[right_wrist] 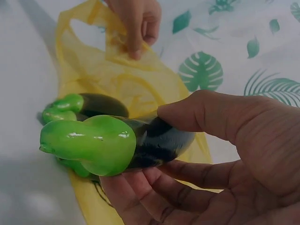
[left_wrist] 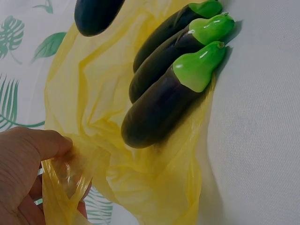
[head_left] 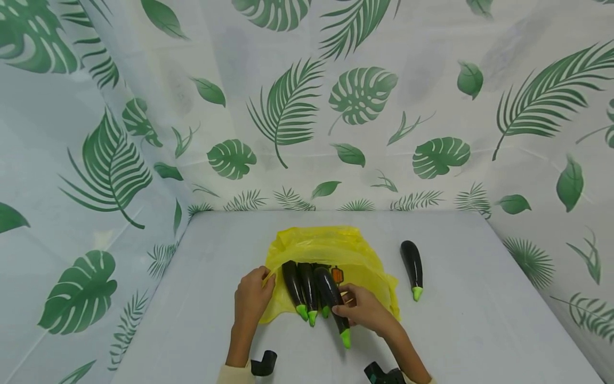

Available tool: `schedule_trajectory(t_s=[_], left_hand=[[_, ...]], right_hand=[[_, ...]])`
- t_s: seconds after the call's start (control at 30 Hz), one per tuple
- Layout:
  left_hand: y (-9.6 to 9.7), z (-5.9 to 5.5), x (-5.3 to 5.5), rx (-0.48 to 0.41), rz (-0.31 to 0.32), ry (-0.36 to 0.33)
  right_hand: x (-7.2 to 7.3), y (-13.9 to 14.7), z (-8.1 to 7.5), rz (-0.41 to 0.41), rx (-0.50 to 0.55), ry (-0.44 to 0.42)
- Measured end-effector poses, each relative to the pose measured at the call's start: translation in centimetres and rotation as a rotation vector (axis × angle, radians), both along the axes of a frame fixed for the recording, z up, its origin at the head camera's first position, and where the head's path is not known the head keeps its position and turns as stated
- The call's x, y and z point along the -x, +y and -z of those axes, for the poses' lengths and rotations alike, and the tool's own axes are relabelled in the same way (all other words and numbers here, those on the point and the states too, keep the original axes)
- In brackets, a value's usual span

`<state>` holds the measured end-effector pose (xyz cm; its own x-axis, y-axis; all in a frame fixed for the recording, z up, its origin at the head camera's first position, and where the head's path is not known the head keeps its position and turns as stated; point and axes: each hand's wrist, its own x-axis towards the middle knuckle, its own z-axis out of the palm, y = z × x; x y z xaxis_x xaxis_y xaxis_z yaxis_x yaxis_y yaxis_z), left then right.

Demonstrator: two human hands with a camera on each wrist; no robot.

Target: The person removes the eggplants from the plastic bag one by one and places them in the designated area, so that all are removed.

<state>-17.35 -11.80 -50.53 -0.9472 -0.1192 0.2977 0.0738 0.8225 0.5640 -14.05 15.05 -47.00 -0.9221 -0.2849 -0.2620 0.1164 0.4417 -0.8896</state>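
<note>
A yellow plastic bag (head_left: 316, 242) lies on the table with its mouth toward me. My left hand (head_left: 252, 293) pinches the bag's left edge between thumb and fingers, lifting the film a little. My right hand (head_left: 364, 308) grips a dark eggplant (head_left: 330, 288) with a green stem end, thumb on one side and fingers on the other. In the left wrist view three eggplants (left_wrist: 161, 105) lie side by side on the bag, green ends past its edge. The blunt end of the gripped eggplant (left_wrist: 96, 16) shows above them.
Another eggplant (head_left: 412, 269) lies on the white table (head_left: 460, 320) to the right of the bag. Leaf-patterned sheeting (head_left: 364, 96) rises behind the table and along both sides. An orange printed mark (head_left: 337, 274) shows on the bag.
</note>
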Motion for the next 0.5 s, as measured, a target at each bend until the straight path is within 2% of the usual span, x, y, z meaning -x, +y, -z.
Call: schedule_trajectory(t_s=[0.17,0.5], left_hand=[[-0.1,0.0,0.0,0.001,0.001,-0.003],[-0.3,0.0,0.2,0.002,-0.011,-0.004]], right_hand=[[0.0,0.2,-0.2,-0.009,0.009,0.007],[0.1,1.1,-1.6,-0.024,0.057,0.028]])
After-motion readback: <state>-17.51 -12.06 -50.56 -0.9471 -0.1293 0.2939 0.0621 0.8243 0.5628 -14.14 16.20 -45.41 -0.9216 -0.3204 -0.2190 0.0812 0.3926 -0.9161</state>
